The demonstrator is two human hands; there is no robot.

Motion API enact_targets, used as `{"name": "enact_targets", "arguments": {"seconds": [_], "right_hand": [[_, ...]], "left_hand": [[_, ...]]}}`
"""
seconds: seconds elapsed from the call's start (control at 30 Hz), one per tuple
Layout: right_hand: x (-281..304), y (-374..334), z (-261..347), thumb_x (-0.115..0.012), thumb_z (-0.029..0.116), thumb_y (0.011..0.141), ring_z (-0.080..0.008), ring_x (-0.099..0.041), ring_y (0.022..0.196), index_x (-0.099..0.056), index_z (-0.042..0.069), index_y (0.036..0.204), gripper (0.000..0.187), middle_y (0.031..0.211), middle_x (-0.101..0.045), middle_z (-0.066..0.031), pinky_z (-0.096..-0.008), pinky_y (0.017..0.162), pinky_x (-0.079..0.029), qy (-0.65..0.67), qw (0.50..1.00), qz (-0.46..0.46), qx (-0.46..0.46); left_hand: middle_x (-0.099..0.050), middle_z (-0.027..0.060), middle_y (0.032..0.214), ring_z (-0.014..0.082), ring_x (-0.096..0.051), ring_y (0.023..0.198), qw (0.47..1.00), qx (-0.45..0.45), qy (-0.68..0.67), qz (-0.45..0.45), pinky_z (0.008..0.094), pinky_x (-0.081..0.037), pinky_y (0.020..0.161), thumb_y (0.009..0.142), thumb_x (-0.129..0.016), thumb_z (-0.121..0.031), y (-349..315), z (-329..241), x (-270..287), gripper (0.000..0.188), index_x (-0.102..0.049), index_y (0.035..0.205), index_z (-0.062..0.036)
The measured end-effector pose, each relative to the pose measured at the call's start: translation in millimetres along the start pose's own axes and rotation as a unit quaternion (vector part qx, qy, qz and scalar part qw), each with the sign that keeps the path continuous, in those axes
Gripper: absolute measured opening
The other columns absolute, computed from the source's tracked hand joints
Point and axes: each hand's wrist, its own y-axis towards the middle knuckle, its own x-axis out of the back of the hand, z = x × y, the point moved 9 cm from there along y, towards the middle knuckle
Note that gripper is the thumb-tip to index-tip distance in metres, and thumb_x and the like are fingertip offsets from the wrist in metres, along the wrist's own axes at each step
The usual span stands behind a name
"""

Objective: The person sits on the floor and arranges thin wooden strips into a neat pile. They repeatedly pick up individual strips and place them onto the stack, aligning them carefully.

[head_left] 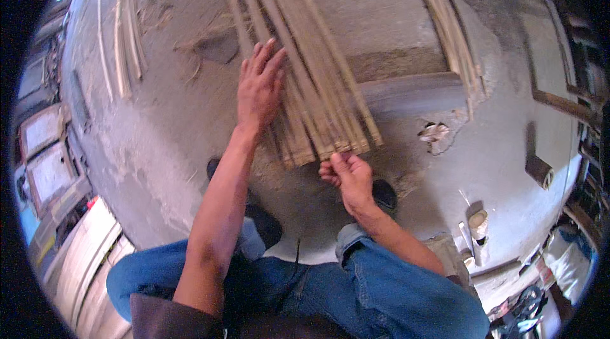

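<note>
Strips (316, 94) lie side by side; long, narrow, yellowish-brown.

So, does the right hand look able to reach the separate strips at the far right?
Probably yes, with a stretch: floor and a pale patch lie between the right hand and the separate strips, but its fingers seem to pinch the middle strips.

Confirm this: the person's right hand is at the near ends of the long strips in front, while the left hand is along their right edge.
Not quite: the head view shows the left hand along the left edge of the long strips. The right hand is indeed at their near ends.
</note>
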Motion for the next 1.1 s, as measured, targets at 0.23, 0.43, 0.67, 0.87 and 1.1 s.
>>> {"name": "enact_targets", "arguments": {"seconds": [0.23, 0.43, 0.67, 0.87, 1.1], "right_hand": [[39.9, -20.9, 187.4, -0.069, 0.022, 0.083, -0.0144, -0.065, 0.078, -0.07, 0.004, 0.09, 0.02, 0.084, -0.07, -0.0066, -0.0292, 0.074, -0.051, -0.42, 0.88, -0.047, 0.218], [142.1, 28.3, 361.8, -0.078, 0.038, 0.071, -0.0332, -0.062, 0.103, -0.045, 0.003, 0.132, 0.077, 0.117, -0.06, -0.0205, -0.0423, 0.086, -0.05, -0.62, 0.528, -0.424, 0.396], [125.1, 100.5, 358.7, -0.079, 0.042, 0.063, -0.0381, -0.061, 0.101, -0.041, 0.002, 0.127, 0.085, 0.117, -0.057, -0.0237, -0.044, 0.086, -0.051, -0.738, 0.549, -0.344, 0.187], [126.4, 102.3, 361.2, -0.078, 0.027, 0.064, -0.035, -0.064, 0.097, -0.047, 0.001, 0.119, 0.068, 0.109, -0.062, -0.0213, -0.0432, 0.083, -0.053, -0.722, 0.58, -0.347, 0.149], [137.7, 101.9, 373.0, -0.074, 0.025, 0.066, -0.0377, -0.065, 0.092, -0.049, 0.007, 0.118, 0.061, 0.1, -0.066, -0.02, -0.046, 0.083, -0.052, -0.707, 0.589, -0.327, 0.216]], "left_hand": [[-0.033, 0.0079, 0.149, 0.0291, -0.024, 0.14, 0.997, 0.07, -0.018, 0.015, 0.0496, -0.02, 0.113, 0.084, -0.061, -0.052, -2.9, 3.2, 7.8, 0.066, -0.049, 0.132, -0.0085], [-0.032, 0.0091, 0.149, 0.0302, -0.023, 0.14, 0.999, 0.052, -0.007, 0.003, 0.0504, -0.02, 0.112, 0.08, -0.063, -0.058, 2.9, -15.8, -1.7, 0.073, -0.047, 0.132, -0.0087], [-0.031, 0.0094, 0.149, 0.0311, -0.023, 0.14, 0.999, 0.045, 0.011, 0.004, 0.0504, -0.02, 0.112, 0.081, -0.063, -0.055, -2.4, -6.6, 0.0, 0.072, -0.047, 0.133, -0.0091], [-0.031, 0.0094, 0.15, 0.0307, -0.022, 0.141, 0.998, 0.062, -0.012, 0.011, 0.0499, -0.02, 0.113, 0.08, -0.064, -0.055, -1.7, -11.7, 1.8, 0.072, -0.047, 0.133, -0.0097], [-0.03, 0.0091, 0.15, 0.0298, -0.021, 0.141, 0.998, 0.063, -0.01, 0.008, 0.0485, -0.019, 0.113, 0.08, -0.064, -0.053, 0.1, -13.0, 3.8, 0.072, -0.046, 0.134, -0.0097]]}}
